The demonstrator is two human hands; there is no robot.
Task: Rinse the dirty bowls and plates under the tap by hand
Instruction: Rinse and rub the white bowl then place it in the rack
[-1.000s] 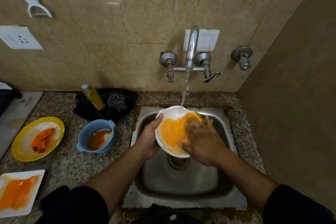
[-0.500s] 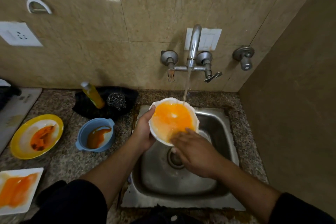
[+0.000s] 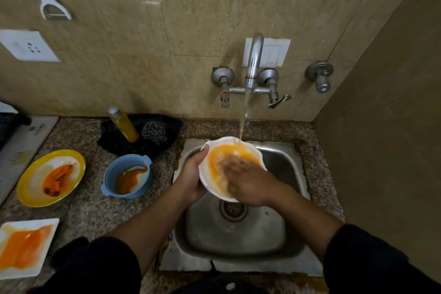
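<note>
— Item under rinse, and position?
— White scalloped bowl, inside coated in orange residue. Held tilted over the square stainless-steel sink, just above the drain.

— Water?
— Running. Falling in a thin stream from the chrome wall tap behind the sink, landing at the bowl's far rim.

— Left hand?
— Left hand clamped on the bowl's left edge over the sink's left wall. Thumb hooked over the rim, fingers out of sight underneath.

— Right hand?
— Right hand laid inside the bowl, over the middle of the sink. Fingers blurred, but seemingly stretched flat against the orange surface. Nothing gripped.

— Other soiled ware?
— All on the speckled granite counter left of the sink.
  - Nearest the sink: round blue plastic bowl with side handles, orange sauce pooled inside.
  - Farther left: round yellow-rimmed plate, orange-brown smear.
  - Farthest, near-left of the sink: square white plate, orange film across it.

— Cleaning supplies?
— At the sink's rear-left corner: crumpled black cloth. On it, a yellow bottle with a pale cap and a steel-wool scourer.
</note>
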